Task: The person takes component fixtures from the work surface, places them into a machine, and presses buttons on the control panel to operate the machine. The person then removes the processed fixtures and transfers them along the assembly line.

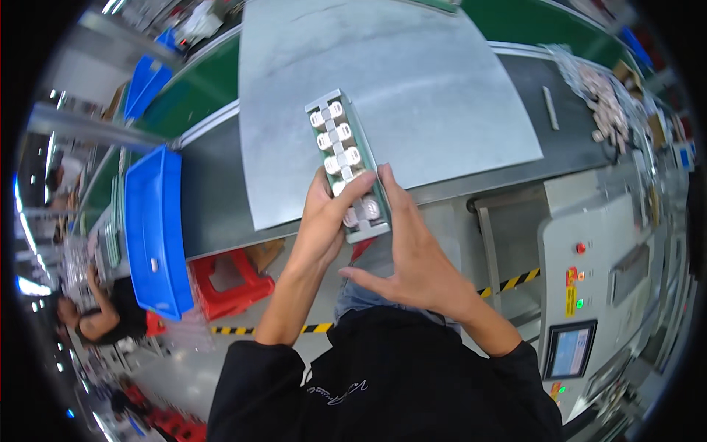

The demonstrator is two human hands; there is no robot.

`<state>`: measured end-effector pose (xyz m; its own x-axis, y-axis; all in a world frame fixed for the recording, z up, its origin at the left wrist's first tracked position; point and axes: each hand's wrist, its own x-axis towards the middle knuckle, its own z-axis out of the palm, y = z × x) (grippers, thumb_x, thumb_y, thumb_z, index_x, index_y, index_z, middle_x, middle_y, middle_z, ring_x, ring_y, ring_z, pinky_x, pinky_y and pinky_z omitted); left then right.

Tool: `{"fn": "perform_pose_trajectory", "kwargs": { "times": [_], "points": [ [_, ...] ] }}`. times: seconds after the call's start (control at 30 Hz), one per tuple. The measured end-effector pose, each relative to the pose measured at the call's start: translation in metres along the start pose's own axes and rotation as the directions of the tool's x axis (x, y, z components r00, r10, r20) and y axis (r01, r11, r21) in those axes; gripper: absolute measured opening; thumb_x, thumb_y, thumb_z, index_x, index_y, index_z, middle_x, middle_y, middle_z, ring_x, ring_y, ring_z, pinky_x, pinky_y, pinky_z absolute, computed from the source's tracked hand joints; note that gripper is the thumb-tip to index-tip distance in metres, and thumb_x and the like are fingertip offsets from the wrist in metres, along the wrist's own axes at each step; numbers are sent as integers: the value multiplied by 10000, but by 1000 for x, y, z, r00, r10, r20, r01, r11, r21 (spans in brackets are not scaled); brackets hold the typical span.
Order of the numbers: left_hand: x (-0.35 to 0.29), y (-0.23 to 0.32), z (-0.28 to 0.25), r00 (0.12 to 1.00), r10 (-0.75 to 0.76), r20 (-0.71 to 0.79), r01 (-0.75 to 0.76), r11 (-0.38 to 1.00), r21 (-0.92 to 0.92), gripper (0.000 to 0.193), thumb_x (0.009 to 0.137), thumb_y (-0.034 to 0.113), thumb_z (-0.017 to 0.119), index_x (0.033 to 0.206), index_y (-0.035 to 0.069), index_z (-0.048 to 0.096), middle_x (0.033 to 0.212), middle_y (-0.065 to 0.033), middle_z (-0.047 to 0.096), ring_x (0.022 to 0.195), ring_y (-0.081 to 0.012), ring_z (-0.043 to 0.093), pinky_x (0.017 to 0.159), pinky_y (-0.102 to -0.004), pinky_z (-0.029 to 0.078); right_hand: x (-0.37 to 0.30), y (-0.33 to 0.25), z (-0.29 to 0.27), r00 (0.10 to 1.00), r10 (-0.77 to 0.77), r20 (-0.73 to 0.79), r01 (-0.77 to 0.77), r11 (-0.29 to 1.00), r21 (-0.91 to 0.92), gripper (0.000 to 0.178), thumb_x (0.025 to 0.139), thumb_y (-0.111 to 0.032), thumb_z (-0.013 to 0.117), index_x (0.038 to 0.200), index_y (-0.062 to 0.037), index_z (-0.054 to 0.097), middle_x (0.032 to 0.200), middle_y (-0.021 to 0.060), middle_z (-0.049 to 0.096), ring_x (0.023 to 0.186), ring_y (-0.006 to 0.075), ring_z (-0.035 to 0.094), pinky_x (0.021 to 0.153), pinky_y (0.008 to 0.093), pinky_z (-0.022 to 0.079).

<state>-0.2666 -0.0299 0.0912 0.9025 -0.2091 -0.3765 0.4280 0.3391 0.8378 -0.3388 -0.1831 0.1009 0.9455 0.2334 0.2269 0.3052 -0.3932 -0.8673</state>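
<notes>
A long, narrow fixture [363, 138] with a green side and grey metal ends is tilted up over the near edge of the table. Several white rounded parts [343, 160] sit in it in a row, with small grey blocks along the middle. My left hand [329, 214] grips its lower left side, the thumb lying across the lower white parts. Along the lower right side, my right hand [416, 254] is stretched out flat, its fingertips at the fixture's edge and its thumb spread away below. Whether those fingertips press on it, I cannot tell.
Under the fixture lies a large grey sheet [398, 96] on the table. A blue bin [156, 228] stands left, above a red stool [232, 283]. At right are a grey bar [550, 108], a pile of pinkish pieces [607, 107] and a control panel [578, 258]. Another person [110, 317] works far left.
</notes>
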Motion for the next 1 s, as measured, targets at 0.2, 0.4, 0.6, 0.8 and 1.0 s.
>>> {"fn": "perform_pose_trajectory", "kwargs": {
  "times": [0.2,0.4,0.6,0.8,1.0],
  "points": [
    [12,28,-51,968,193,-159,-146,952,270,629,803,155,867,1248,-45,470,1063,-81,636,922,-136,648,809,-287,548,77,64,-31,960,134,-245,-118,990,82,692,966,-285,691,1510,4,378,1349,187,564,1145,261,596,916,374,504],
    [29,44,-78,947,246,-205,-160,918,362,730,771,178,877,1290,-80,433,1072,-111,631,933,-154,650,816,-304,555,121,168,-61,831,176,-527,-191,981,27,332,1004,-171,631,1295,-13,608,988,76,701,892,125,643,811,266,504],
    [67,85,-120,928,297,-227,-170,876,451,515,767,140,852,1159,-35,567,991,-74,667,849,-138,652,793,-299,553,117,174,-59,831,156,-533,-191,981,-11,264,1000,-111,619,1247,-20,640,958,62,705,870,105,643,779,250,492],
    [179,177,-211,917,320,-238,-62,705,706,241,776,155,818,909,-3,695,817,-71,707,647,-147,655,592,-316,541,118,159,-61,808,187,-558,-246,969,-31,265,998,-113,616,1253,-43,645,922,33,678,814,91,585,728,241,451],
    [299,215,-294,856,337,-392,140,579,804,352,708,251,863,869,-38,746,829,-102,729,662,-175,670,591,-335,525,116,148,-62,797,197,-571,-294,952,-82,252,989,-116,629,1231,-48,648,882,26,651,779,103,538,696,253,426]
  ]
}}
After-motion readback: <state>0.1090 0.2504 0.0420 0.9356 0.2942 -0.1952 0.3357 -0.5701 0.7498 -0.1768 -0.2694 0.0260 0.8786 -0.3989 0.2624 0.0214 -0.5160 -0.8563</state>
